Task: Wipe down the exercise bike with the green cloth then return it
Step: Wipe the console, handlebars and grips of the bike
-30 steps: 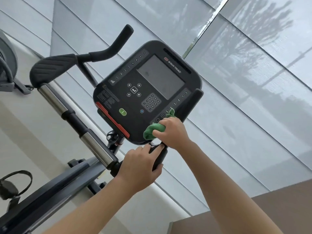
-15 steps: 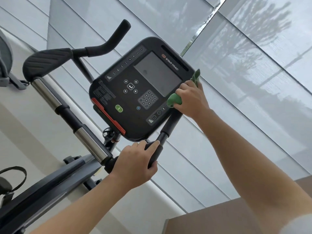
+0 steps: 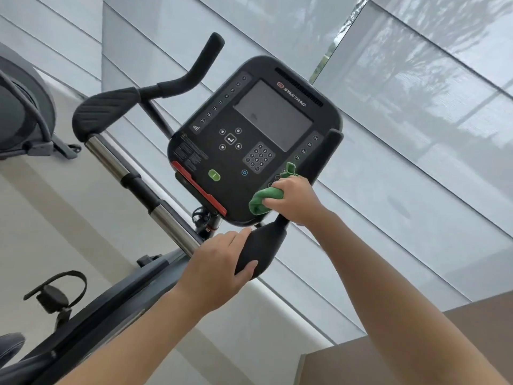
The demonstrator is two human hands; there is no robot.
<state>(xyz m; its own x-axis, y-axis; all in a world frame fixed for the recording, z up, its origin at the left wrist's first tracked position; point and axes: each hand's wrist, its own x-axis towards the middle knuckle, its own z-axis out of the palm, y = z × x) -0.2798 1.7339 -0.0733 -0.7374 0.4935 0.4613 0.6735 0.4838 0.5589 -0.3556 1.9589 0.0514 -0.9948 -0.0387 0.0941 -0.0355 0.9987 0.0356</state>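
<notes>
Cloth bunched against the console's lower right corner.

The right hand (image 3: pixel 295 201) is closed around the wadded green cloth (image 3: pixel 262 200), pressing it to the exercise bike's console (image 3: pixel 249 140) beside the right button column. Below, the left hand (image 3: pixel 219 269) wraps its fingers over the near handlebar pad (image 3: pixel 262 245), thumb along its edge.

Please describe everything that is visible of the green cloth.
The green cloth looks like soft fabric, bunched into a wad, not spread flat. The right hand grips it and covers its middle; a rounded fold shows at the lower left and a thin tail sticks up at the top. It is pressed against the lower right corner of the bike's black console, over the buttons there.
</notes>
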